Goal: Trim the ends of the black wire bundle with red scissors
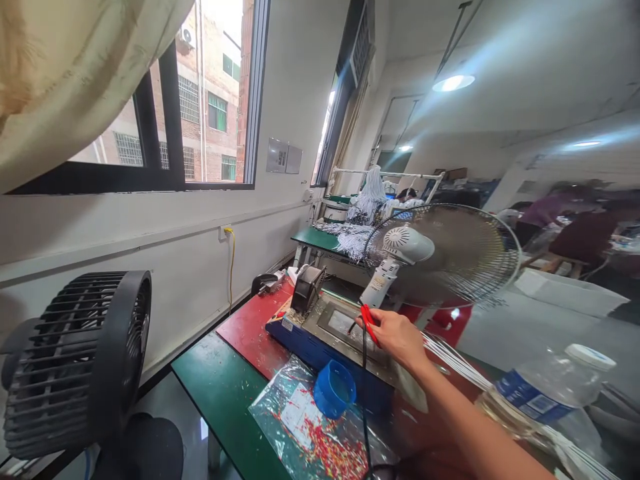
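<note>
My right hand (pixel 399 339) reaches in from the lower right. Its fingers are closed on a red-handled hand tool (pixel 369 325), whose exact kind I cannot make out. A thin black cable (pixel 365 380) hangs down just beside the tool. Under the hand lies a blue machine with a metal top (pixel 320 348). Nearer to me, a blue plastic cup (pixel 334 392) stands on a clear plastic bag (pixel 273 400) strewn with red and yellow wire scraps (pixel 333 450). My left hand is out of view.
A white-necked fan (pixel 400 247) stands behind the machine, and a black fan (pixel 95 360) at left. A large plastic bottle (pixel 545 387) and white wires (pixel 457 360) lie at right. Farther back, a green table (pixel 313 239) bears bundled wires. Blurred people sit at far right.
</note>
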`<state>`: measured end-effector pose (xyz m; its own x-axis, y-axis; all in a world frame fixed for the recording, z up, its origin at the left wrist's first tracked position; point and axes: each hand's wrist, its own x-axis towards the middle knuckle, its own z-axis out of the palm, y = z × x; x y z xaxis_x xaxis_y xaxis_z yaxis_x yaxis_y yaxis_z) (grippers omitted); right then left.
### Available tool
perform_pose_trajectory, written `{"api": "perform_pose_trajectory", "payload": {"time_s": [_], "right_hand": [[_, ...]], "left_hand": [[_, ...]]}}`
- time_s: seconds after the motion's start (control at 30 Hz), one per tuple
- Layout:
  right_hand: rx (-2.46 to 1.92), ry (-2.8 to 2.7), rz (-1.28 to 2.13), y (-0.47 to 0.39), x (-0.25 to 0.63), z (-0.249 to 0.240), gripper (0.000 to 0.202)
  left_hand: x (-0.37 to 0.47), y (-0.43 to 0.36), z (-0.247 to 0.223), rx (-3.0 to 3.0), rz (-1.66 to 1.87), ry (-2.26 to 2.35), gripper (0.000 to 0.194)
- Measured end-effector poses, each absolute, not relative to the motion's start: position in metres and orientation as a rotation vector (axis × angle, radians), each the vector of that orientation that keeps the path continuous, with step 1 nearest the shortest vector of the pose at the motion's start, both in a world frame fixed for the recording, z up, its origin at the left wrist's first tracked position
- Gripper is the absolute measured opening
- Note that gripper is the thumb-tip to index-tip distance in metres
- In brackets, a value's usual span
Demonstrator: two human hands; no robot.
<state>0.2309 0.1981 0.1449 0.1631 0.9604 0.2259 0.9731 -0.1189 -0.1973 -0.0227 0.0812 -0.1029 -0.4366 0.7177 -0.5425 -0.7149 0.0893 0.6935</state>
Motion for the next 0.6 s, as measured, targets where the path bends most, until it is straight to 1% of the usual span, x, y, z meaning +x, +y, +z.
{"api": "perform_pose_trajectory", "payload": {"time_s": [0.27, 0.5, 0.6], "right_hand": [[-2.146, -1.862, -0.059, 0.202, 0.233, 0.143, 0.034], [-2.164, -1.871, -0.067, 0.2, 0.232, 0.141, 0.037], [-2.168, -1.869, -0.07, 0.2, 0.23, 0.141, 0.036]], "left_hand": [[-0.024, 0.094, -0.118, 0.004, 1.647, 1.268, 0.064], [-0.021, 0.108, -0.118, 0.015, 1.639, 1.282, 0.06], [-0.02, 0.114, -0.116, 0.019, 1.634, 1.281, 0.061]]}}
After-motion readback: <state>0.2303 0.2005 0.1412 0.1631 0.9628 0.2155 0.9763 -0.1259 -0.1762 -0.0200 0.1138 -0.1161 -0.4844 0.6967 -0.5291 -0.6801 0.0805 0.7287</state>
